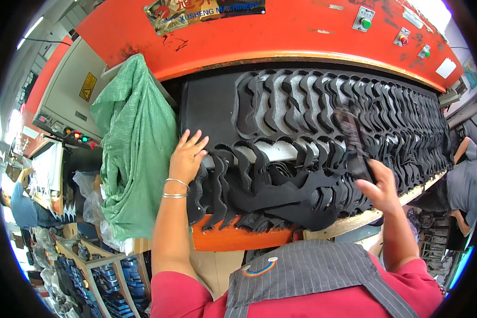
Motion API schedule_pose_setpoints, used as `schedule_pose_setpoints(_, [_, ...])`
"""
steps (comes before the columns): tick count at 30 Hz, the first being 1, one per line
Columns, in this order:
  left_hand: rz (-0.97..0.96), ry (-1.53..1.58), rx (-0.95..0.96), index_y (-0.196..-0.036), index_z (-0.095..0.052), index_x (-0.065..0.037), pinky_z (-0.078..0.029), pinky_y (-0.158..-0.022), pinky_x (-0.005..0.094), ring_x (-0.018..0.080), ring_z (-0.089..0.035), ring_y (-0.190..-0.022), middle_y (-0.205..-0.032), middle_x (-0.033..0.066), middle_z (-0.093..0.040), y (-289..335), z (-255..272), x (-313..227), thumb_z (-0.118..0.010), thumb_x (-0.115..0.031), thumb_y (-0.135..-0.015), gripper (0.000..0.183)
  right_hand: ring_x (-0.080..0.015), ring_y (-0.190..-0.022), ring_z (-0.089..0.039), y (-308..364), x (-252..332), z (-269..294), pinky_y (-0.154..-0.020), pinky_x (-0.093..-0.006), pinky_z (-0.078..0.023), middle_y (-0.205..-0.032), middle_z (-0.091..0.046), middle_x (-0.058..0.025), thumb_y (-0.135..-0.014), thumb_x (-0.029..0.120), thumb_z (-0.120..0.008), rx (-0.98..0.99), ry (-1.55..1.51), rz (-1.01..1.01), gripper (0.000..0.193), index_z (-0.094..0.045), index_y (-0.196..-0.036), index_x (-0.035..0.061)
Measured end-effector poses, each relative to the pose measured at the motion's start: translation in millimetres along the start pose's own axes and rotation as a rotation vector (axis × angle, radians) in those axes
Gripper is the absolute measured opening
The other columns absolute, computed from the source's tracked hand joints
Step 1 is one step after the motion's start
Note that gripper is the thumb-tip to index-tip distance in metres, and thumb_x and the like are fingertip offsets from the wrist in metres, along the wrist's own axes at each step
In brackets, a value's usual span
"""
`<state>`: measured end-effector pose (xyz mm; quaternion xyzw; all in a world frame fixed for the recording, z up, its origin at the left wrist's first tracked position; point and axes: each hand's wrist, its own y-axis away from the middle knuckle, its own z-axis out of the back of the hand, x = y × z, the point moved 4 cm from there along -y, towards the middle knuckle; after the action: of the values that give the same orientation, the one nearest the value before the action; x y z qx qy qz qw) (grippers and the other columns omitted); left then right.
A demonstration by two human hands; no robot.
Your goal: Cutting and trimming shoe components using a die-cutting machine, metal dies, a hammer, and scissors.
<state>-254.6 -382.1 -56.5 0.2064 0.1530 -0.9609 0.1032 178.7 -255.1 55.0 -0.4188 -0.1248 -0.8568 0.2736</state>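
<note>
A thick black sheet (209,108) lies on the work surface in front of me. Rows of sole-shaped cut-outs (297,100) run across it, leaving wavy black strips between them. My left hand (187,156), two bangles on its wrist, rests with spread fingers at the sheet's near left edge, next to loose scrap strips. On the right, my right hand (379,185) grips the near end of a long, dark, sole-shaped piece (356,143), which is tilted over the cut rows. Motion blurs this piece, so its exact kind is unclear.
A red machine (281,37) with push buttons spans the far side. Green cloth (138,143) hangs at the left beside a grey control cabinet (71,79). Black scraps (281,196) overhang the near orange edge (217,236). Other people (464,175) are at both sides.
</note>
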Motion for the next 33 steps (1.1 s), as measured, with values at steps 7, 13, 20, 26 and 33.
schedule_pose_setpoints(7, [-0.029,0.034,-0.039,-0.115,-0.067,-0.017,-0.037,-0.105,0.0383,0.0326,-0.042,-0.129,-0.13,0.0075,-0.057,-6.5,-9.0,-10.7,-0.066,-0.013,-0.08,0.036,-0.0394,-0.072,-0.06,-121.4,77.7,-179.4,-0.063,-0.0463,-0.048,-0.076,-0.057,-0.0217,-0.076,0.04,-0.071,-0.002,0.117,0.473,0.047,-0.057,-0.075,-0.0045])
schedule_pose_setpoints(13, [0.004,0.029,-0.072,-0.114,-0.068,-0.016,-0.037,-0.105,0.0376,0.0322,-0.041,-0.129,-0.131,0.007,-0.056,1.5,-4.5,-10.4,-0.065,-0.013,-0.081,0.033,-0.0404,-0.083,-0.062,-173.5,83.9,-245.3,-0.071,-0.0448,-0.051,-0.087,-0.059,-0.0256,-0.075,0.037,-0.072,-0.014,0.208,0.337,0.045,-0.059,-0.082,-0.0061])
schedule_pose_setpoints(20, [0.034,-0.002,0.085,-0.136,-0.047,-0.009,-0.016,-0.113,0.0481,0.028,-0.037,-0.135,-0.136,0.0117,-0.05,-15.4,12.4,-23.3,-0.052,-0.015,-0.088,0.049,-0.0319,-0.098,-0.056,-157.8,49.3,-229.1,-0.084,-0.0379,-0.048,-0.108,-0.059,-0.0168,-0.07,0.027,-0.079,0.059,0.157,0.504,0.07,-0.05,-0.128,0.0013])
schedule_pose_setpoints(26, [0.124,0.269,0.111,-0.142,-0.029,0.001,-0.014,-0.114,0.0488,0.0325,-0.038,-0.133,-0.14,0.0217,-0.042,-39.6,-19.2,-25.3,-0.048,-0.005,-0.082,0.063,-0.0293,-0.09,-0.056,-164.6,36.5,-227.1,-0.081,-0.0357,-0.048,-0.105,-0.062,-0.0137,-0.067,0.014,-0.079,0.033,-0.057,0.519,0.066,-0.054,-0.127,0.0077])
schedule_pose_setpoints(33, [0.055,0.332,0.057,-0.147,-0.022,-0.004,0.002,-0.115,0.0431,0.0217,-0.037,-0.135,-0.143,0.0147,-0.043,-36.8,-30.8,-25.0,-0.046,0.0,-0.081,0.071,-0.0307,-0.08,-0.06,-168.9,25.6,-230.8,-0.075,-0.0377,-0.05,-0.084,-0.066,-0.0152,-0.067,0.007,-0.073,-0.012,-0.053,0.537,0.044,-0.068,-0.11,0.0077])
